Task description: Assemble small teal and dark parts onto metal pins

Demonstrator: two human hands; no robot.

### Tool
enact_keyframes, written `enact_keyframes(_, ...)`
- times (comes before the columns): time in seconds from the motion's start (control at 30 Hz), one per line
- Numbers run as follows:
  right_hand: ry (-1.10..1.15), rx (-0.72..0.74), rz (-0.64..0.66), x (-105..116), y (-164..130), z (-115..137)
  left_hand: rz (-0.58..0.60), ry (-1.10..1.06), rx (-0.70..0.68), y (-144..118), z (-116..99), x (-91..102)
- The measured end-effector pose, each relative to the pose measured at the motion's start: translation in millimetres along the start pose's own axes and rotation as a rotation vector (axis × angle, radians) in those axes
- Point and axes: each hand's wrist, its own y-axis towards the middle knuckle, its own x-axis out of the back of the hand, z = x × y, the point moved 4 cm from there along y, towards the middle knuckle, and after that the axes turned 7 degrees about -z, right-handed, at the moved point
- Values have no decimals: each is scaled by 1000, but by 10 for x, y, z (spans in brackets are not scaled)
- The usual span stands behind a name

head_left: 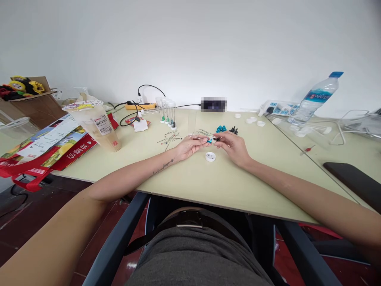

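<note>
My left hand rests on the pale table and pinches a thin metal pin with a small blue bead on it. My right hand meets it from the right and grips a small black piece at the pin's end. A white round cap lies just below the two hands. Loose metal pins lie scattered to the left. Behind the hands sit a cluster of blue beads and a few black pieces.
Clear tubes with beads stand at the back. A drink cup and red printed bags lie left, a cardboard box beyond. A water bottle, power strip, white caps and dark phone are right.
</note>
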Motion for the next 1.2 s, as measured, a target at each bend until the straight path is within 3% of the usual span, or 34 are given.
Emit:
enact_keyframes(0.23,13,25,-56,11,-8,11,3,-13,-13,-11,3,-5)
enact_keyframes(0.63,-2,62,-29,-6,-32,61,-16,-23,-15,6,12,9)
enact_keyframes(1.0,-94,239,-66,20,-47,143,-31,-20,3,-10,8,-2)
enact_keyframes(1.2,-78,251,-54,11,-60,129,2,-35,-13,-23,-2,-16)
